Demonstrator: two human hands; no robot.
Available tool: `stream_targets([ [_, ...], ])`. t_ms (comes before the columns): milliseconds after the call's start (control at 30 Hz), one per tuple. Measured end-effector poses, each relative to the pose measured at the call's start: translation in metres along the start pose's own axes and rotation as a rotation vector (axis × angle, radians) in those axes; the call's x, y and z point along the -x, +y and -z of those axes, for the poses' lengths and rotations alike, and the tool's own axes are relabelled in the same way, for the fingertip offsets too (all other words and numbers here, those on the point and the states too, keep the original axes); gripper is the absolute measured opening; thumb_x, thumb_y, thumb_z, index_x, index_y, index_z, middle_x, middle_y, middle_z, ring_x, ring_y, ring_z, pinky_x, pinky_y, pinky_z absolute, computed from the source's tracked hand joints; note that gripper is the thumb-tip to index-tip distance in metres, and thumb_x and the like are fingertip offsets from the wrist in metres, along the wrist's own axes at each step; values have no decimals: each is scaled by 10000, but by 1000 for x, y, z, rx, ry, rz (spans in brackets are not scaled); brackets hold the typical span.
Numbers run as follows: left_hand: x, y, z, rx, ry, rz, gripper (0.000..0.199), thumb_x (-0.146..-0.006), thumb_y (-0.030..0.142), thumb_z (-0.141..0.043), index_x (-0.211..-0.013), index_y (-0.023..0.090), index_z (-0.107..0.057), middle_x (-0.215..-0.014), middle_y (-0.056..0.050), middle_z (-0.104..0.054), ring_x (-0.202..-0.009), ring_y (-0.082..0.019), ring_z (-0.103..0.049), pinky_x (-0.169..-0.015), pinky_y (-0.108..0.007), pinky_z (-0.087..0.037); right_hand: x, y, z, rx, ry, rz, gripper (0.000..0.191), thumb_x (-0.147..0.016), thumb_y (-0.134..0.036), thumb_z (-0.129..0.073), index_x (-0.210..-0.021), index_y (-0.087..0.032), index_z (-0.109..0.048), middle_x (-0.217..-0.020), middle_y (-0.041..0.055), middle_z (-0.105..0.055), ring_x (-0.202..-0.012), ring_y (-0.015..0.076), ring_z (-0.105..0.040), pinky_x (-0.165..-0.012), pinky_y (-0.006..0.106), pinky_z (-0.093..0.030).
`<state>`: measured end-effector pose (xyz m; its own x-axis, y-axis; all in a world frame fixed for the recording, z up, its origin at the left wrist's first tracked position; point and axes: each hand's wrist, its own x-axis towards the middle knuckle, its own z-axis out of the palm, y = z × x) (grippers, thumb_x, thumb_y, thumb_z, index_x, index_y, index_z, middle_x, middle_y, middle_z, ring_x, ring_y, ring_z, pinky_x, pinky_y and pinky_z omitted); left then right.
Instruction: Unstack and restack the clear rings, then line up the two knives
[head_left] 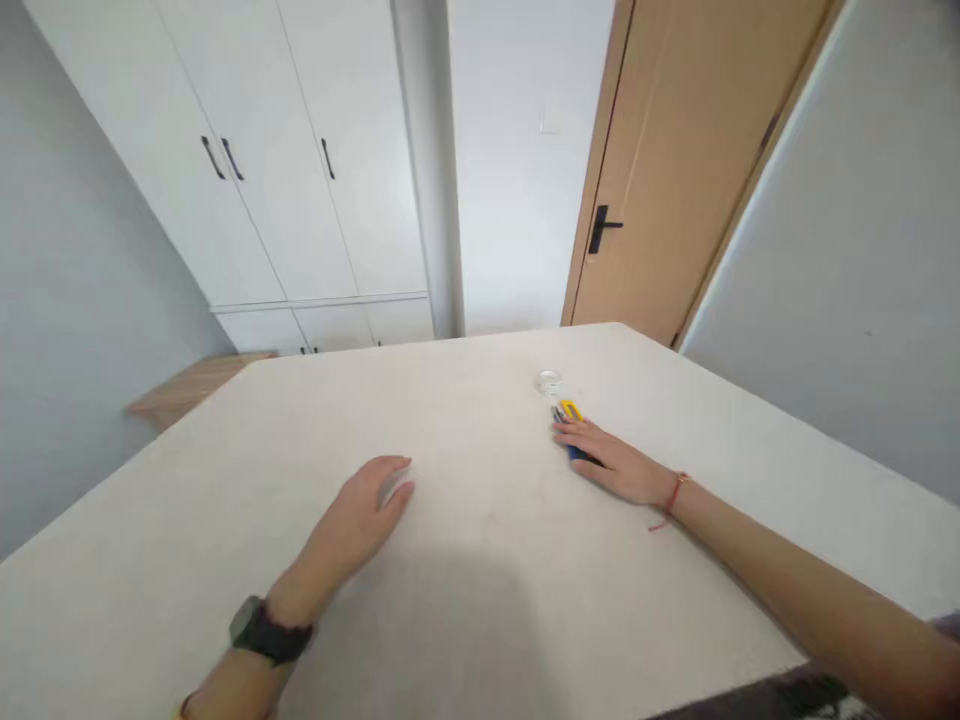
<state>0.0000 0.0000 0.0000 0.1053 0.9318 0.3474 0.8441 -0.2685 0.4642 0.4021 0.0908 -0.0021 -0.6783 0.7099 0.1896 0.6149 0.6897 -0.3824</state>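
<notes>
My left hand (360, 515) is over the left-centre of the white table, thumb and fingers apart, holding nothing. My right hand (611, 465) reaches out to the right of centre and lies over a small group of items. A yellow item (571, 409) with an opening in it shows past its fingertips. Something blue (576, 453) shows beneath the fingers, and a small grey metallic piece (556, 413) lies by the fingertips. Whether the fingers grip any of these is hidden. Just beyond them stands a small clear round container (549, 382).
The white table (465, 420) spans the view. Behind it are white cupboards (300, 200) and a wooden door (675, 150) with a black handle. A wooden surface (191, 388) lies past the table's left edge. Dark fabric shows at the bottom right.
</notes>
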Motion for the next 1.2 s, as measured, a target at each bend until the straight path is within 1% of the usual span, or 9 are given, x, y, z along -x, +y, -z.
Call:
stream_targets([
  [267, -3, 1, -1, 15, 22, -20, 375, -882, 412, -474, -1105, 170, -656, -1153, -99, -680, -1082, -256, -626, -1008, -450, -471, 1, -3, 2, -36, 34, -8, 515, -951, -483, -419, -1402, -239, -474, -1518, 100, -377, -1429, 276, -280, -1190, 546, -103],
  [467, -3, 1, -1, 26, 40, -29, 355, -880, 403, -490, -1095, 176, -656, -1144, -98, -682, -1076, -255, -629, -1003, -452, -475, 2, -2, 3, -31, 124, 46, 486, -952, -433, -446, -1408, -265, -457, -1532, 94, -354, -1435, 278, -264, -1177, 569, -137],
  [567, -3, 2, -1, 32, 32, -31, 364, -884, 407, -483, -1100, 169, -654, -1153, -104, -678, -1088, -256, -622, -1009, -455, -468, -2, -11, 6, -4, 214, 93, 460, -937, -386, -487, -1375, -245, -491, -1498, 111, -412, -1422, 291, -293, -1170, 577, -169],
  [667, -4, 3, -1, 40, 23, -35, 362, -889, 406, -477, -1104, 174, -654, -1159, -100, -676, -1094, -254, -617, -1012, -456, -462, -14, -35, 6, -28, 299, 113, 367, -920, -325, -516, -1269, -227, -574, -1414, 124, -513, -1371, 292, -382, -1153, 565, -228],
  [800, -3, 8, 0, 83, 21, -39, 353, -896, 416, -481, -1113, 194, -648, -1168, -88, -671, -1102, -244, -610, -1010, -440, -455, -39, -86, -8, -250, 356, 22, 222, -904, -294, -522, -1080, -219, -637, -1176, 108, -652, -1165, 257, -555, -1040, 490, -393],
  [900, -1, 13, 3, 151, 32, -38, 323, -892, 417, -498, -1092, 211, -645, -1143, -74, -676, -1084, -233, -612, -992, -416, -458, -56, -121, -28, -554, 285, -117, 174, -888, -346, -537, -946, -207, -624, -976, 70, -675, -929, 207, -615, -860, 385, -482],
  [967, -1, 18, 5, 206, 44, -17, 288, -886, 417, -513, -1041, 215, -646, -1095, -66, -684, -1045, -226, -620, -963, -399, -465, -63, -135, -40, -734, 243, -161, 204, -868, -403, -559, -868, -202, -594, -859, 41, -652, -800, 179, -594, -747, 334, -478],
  [1067, -2, 23, 7, 309, 51, 43, 238, -888, 419, -515, -921, 213, -628, -961, -47, -687, -935, -206, -636, -886, -363, -481, -63, -139, -49, -884, 316, -176, 292, -842, -490, -577, -774, -208, -544, -730, 5, -589, -691, 155, -528, -669, 305, -435],
  [1200, -3, 25, 7, 464, 94, 118, 221, -883, 414, -522, -818, 207, -567, -782, -11, -642, -770, -172, -623, -759, -311, -486, -56, -127, -49, -952, 487, -219, 347, -822, -540, -588, -723, -214, -519, -657, -11, -542, -643, 150, -490, -651, 305, -403],
])
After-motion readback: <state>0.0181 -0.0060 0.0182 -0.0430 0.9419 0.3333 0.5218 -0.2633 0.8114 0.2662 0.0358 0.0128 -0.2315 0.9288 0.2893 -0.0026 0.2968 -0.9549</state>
